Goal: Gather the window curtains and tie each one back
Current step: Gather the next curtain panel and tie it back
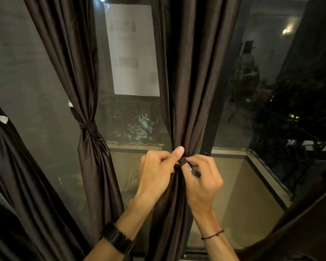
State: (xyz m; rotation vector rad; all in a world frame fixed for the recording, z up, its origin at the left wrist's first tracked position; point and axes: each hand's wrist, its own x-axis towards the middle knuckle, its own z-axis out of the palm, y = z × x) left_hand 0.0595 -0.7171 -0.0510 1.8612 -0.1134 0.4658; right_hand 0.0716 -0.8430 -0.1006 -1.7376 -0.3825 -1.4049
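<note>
A dark brown curtain [184,81] hangs in the middle of the window, bunched to a narrow waist. A tie-back band [183,160] of the same cloth wraps that waist. My left hand [156,174] pinches the band from the left with its thumb raised. My right hand [201,178] pinches the band's end from the right. To the left a second curtain [72,63] hangs gathered, with a knotted tie [88,126] around it. A third curtain [17,176] drapes at the far left.
Behind the curtains is dark window glass [262,91] with reflections, and a white paper sheet [132,49] is stuck to it. A black window frame post [215,119] stands just right of the middle curtain. More dark cloth [299,223] fills the lower right corner.
</note>
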